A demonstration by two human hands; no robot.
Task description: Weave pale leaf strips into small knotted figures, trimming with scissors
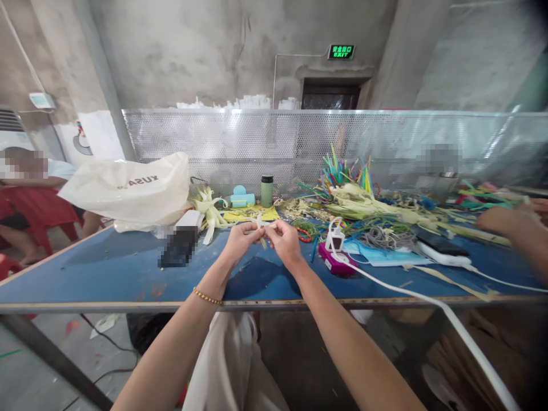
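My left hand [242,241] and my right hand [284,242] meet above the blue table, fingertips almost touching. Both pinch a pale corn husk strip [259,220], one end pointing up and another hanging below the fingers. How the strip is folded or crossed is too small to make out. Beyond my hands lies a yellow sheet [252,213] with scraps on it. A bunch of pale husks [209,209] sits to the left of my left hand, and a thin blue stick [314,249] lies to the right of my right hand.
A magenta power strip [336,264] with a white cable stands at right, near a blue face mask [385,255] and coiled cords [387,235]. Husks [355,200] pile behind. A green bottle [266,191], white bag [128,191] and phone [178,246] are left. A co-worker's arm [509,225] reaches in.
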